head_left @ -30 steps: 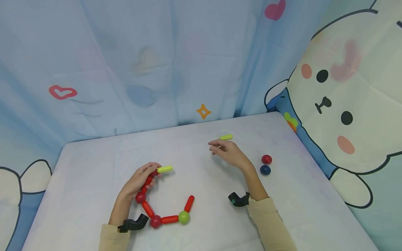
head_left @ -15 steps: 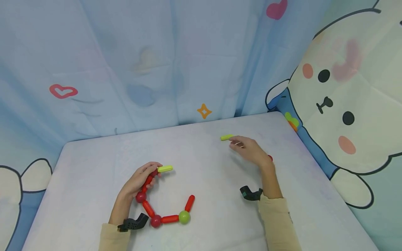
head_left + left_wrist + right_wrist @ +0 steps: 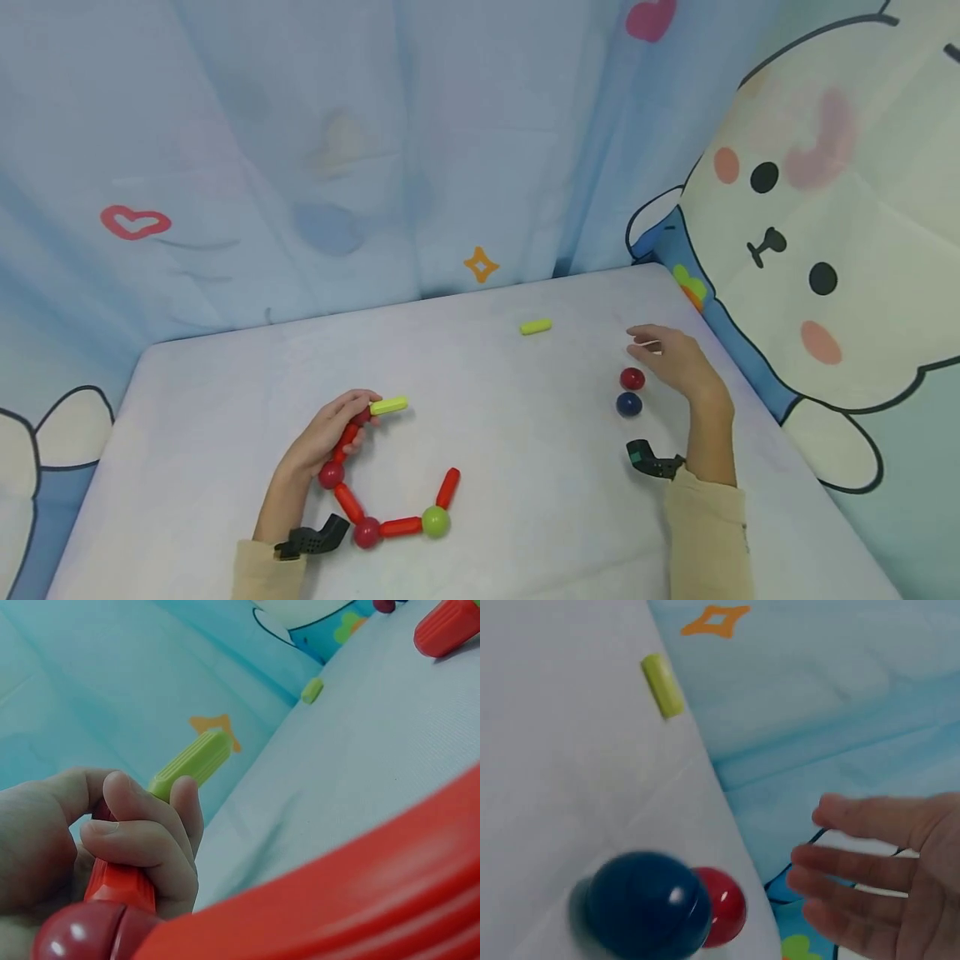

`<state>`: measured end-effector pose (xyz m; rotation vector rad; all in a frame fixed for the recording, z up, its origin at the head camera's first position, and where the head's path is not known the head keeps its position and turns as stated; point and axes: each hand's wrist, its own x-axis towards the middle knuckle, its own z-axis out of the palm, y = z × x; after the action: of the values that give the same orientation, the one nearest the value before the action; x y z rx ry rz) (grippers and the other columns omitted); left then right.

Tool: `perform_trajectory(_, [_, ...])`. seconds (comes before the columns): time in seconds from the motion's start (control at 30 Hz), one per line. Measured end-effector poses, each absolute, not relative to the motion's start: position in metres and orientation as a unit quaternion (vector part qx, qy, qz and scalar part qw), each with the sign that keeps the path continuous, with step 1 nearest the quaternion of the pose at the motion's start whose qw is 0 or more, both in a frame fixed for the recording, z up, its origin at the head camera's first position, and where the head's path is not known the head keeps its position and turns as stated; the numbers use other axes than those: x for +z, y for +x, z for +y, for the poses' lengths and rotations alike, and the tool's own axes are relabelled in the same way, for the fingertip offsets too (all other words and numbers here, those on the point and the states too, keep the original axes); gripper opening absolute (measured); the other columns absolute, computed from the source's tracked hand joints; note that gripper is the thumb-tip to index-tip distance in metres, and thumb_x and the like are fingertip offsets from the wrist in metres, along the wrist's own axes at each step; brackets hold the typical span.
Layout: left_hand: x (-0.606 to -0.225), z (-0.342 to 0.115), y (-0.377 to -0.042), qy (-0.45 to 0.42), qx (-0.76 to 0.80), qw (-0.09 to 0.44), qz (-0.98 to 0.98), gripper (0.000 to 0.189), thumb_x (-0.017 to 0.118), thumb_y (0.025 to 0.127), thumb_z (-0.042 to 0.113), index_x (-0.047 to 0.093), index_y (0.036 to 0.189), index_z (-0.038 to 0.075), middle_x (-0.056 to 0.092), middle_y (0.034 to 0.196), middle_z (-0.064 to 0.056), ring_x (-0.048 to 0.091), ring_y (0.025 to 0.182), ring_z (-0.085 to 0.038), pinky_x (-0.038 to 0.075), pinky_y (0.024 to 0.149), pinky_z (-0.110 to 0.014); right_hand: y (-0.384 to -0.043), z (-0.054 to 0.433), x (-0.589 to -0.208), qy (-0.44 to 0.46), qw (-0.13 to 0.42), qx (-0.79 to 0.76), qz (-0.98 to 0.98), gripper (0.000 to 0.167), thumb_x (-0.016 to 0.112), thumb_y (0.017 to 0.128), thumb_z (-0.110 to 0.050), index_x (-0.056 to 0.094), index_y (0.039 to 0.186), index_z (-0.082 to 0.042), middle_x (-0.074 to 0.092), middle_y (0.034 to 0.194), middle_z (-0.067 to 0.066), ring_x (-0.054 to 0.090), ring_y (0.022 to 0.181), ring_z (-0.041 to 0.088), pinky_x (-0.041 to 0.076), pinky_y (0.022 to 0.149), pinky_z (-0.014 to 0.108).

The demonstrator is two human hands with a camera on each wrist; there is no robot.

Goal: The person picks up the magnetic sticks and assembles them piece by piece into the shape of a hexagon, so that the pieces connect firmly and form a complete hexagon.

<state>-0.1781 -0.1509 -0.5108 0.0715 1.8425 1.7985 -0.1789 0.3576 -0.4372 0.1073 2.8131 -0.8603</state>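
Observation:
My left hand (image 3: 326, 433) grips the upper end of a chain of red rods and balls, its fingers curled round a red rod (image 3: 120, 885). Beyond those fingers a yellow-green rod (image 3: 389, 405) sticks out from the end ball. Lower down, the chain bends through a dark red ball (image 3: 332, 474), another dark red ball (image 3: 367, 532) and a green ball (image 3: 436, 522), ending in a red rod (image 3: 447, 488). At the right, my right hand (image 3: 678, 360) is empty with extended fingers, above and beside a loose red ball (image 3: 632, 378) and a dark blue ball (image 3: 628, 405).
A loose yellow-green rod (image 3: 536, 327) lies near the back edge of the white table (image 3: 517, 467). Behind it hangs a blue curtain (image 3: 300, 167), and a printed cartoon cloth (image 3: 862, 275) borders the right side.
My right hand has moved rightward from beside the loose yellow-green rod, past the loose balls. My left hand keeps its hold on the chain. The head view has shifted slightly.

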Motion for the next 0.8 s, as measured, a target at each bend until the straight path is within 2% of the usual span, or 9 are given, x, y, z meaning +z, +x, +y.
perform_trajectory(0.17, [-0.513, -0.151, -0.176, 0.026, 0.673, 0.283, 0.682, 0.043, 0.047, 0.102, 0.038, 0.047, 0.129, 0.005, 0.063, 0.092, -0.002, 0.046, 0.051, -0.004, 0.040, 0.049, -0.014, -0.179, 0.371, -0.450, -0.017, 0.105, -0.291, 0.951, 0.049, 0.054, 0.099, -0.033, 0.049, 0.139, -0.006, 0.052, 0.138, 0.022, 0.046, 0.127, 0.042, 0.043, 0.100, 0.062])
perform_trajectory(0.37, [-0.513, -0.155, -0.174, 0.026, 0.678, 0.281, 0.678, 0.041, 0.046, 0.102, 0.037, 0.047, 0.128, 0.005, 0.063, 0.092, -0.002, 0.045, 0.050, -0.004, 0.039, 0.048, -0.014, -0.177, 0.383, -0.462, -0.053, 0.139, -0.298, 0.943, 0.044, 0.059, 0.097, -0.032, 0.055, 0.134, -0.009, 0.056, 0.134, 0.019, 0.050, 0.121, 0.038, 0.051, 0.092, 0.054])
perform_trajectory(0.5, [-0.512, -0.156, -0.174, 0.024, 0.678, 0.281, 0.679, 0.041, 0.046, 0.102, 0.037, 0.047, 0.128, 0.005, 0.062, 0.092, -0.002, 0.045, 0.050, -0.004, 0.039, 0.048, -0.014, -0.176, 0.385, -0.470, -0.068, 0.149, -0.304, 0.938, 0.043, 0.061, 0.095, -0.032, 0.058, 0.132, -0.009, 0.059, 0.129, 0.018, 0.052, 0.118, 0.035, 0.051, 0.093, 0.053])
perform_trajectory(0.8, [-0.512, -0.152, -0.178, 0.029, 0.676, 0.281, 0.681, 0.043, 0.047, 0.102, 0.038, 0.046, 0.129, 0.004, 0.062, 0.092, -0.002, 0.046, 0.051, -0.005, 0.040, 0.049, -0.014, -0.175, 0.386, -0.479, -0.081, 0.131, -0.286, 0.946, 0.043, 0.064, 0.094, -0.027, 0.060, 0.128, -0.001, 0.065, 0.121, 0.018, 0.057, 0.115, 0.036, 0.049, 0.096, 0.054])
